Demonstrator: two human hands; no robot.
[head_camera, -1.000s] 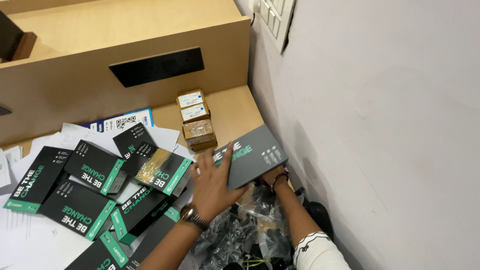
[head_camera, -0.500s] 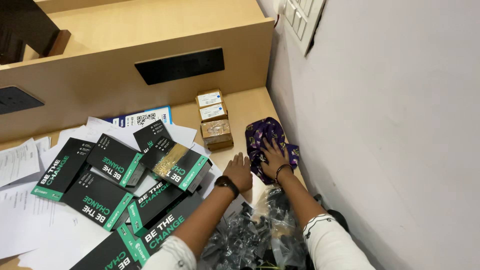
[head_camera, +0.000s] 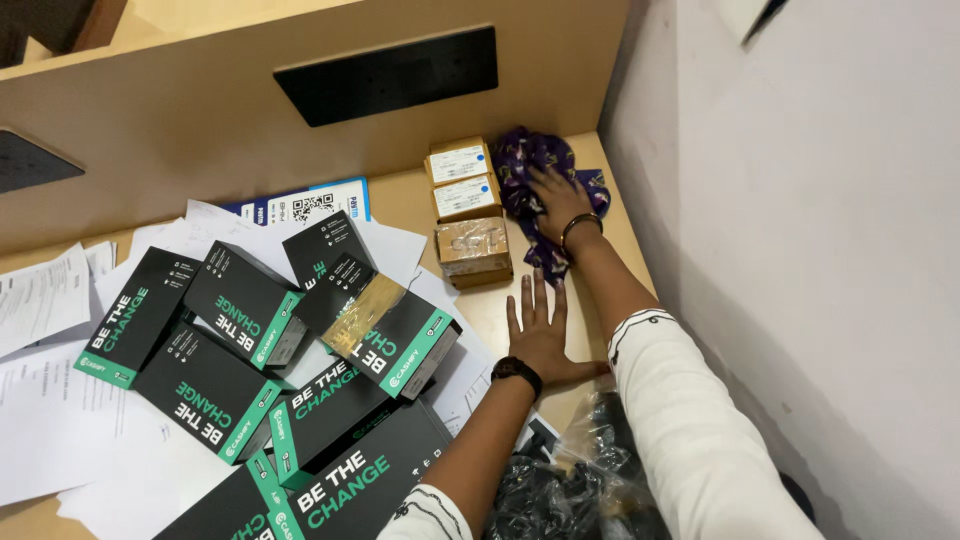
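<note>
My right hand (head_camera: 556, 203), with a bracelet on the wrist, presses down on a crumpled purple cloth (head_camera: 528, 160) in the desk's far right corner by the wall. Its fingers curl into the fabric. My left hand (head_camera: 540, 332), with a dark watch, lies flat on the bare wooden desk (head_camera: 600, 215) with fingers spread and holds nothing. It rests just in front of three small brown cardboard boxes (head_camera: 466, 212) lined up beside the cloth.
Several black-and-green product boxes (head_camera: 240, 345) lie heaped over loose white papers (head_camera: 60, 400) on the left. A wooden partition (head_camera: 200, 130) with a black slot backs the desk. A white wall (head_camera: 800, 250) closes the right. Crinkled black plastic bags (head_camera: 570, 480) sit near me.
A second ago both hands held a dark box near the desk edge. Since then the right hand has pushed the purple cloth back into the corner, and the left hand has flattened on the desk.
</note>
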